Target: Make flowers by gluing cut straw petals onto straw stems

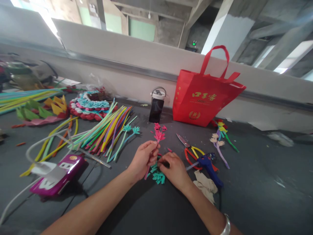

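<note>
My left hand (144, 158) is closed in a pinch round the stem of a pink pipe-cleaner flower (159, 134), which stands upright above the grey table (256, 189). My right hand (172, 168) lies beside it, fingers curled down onto a small pile of teal pipe-cleaner pieces (157, 176). What the right fingers grip is hidden. Two more pink flower pieces (158, 127) lie just behind.
Scissors with red and yellow handles (193, 151) and a blue glue gun (209, 166) lie to the right. A bundle of coloured pipe cleaners (107, 130) fans out at left, near a purple device (60, 176). Behind stand a red bag (205, 94) and a dark bottle (156, 106).
</note>
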### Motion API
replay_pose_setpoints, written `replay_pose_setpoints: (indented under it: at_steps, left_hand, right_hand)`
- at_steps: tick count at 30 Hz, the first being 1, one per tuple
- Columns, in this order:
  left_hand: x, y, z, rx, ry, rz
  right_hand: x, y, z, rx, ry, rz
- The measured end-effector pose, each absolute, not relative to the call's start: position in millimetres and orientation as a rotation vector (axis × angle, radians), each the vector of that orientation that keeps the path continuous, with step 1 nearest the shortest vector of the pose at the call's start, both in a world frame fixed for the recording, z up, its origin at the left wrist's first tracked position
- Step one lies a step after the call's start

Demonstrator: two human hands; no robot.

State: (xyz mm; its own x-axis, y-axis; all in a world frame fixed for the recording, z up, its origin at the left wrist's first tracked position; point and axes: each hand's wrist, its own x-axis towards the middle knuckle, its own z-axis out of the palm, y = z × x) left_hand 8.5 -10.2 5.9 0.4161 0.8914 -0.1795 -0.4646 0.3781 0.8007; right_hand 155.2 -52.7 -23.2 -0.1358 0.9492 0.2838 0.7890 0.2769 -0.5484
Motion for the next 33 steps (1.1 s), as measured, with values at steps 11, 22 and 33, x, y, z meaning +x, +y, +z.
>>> replay_pose_setpoints:
  at_steps: [11,22,33]
  left_hand:
    - [8.3,-13.1,7.6,0.754,0.713,0.941]
    - [7.5,-12.6,9.1,0.742,0.732,0.923]
    - [7.4,-12.2,6.6,0.757,0.726,0.921]
  right_hand:
    - [153.6,-52.7,-25.8,-1.541,-1.865,0.302]
    - [161.5,-50.6,-12.5,-1.397,-1.256,0.863]
    - [165.2,-50.8,-16.0,-1.231,-1.049,1.11]
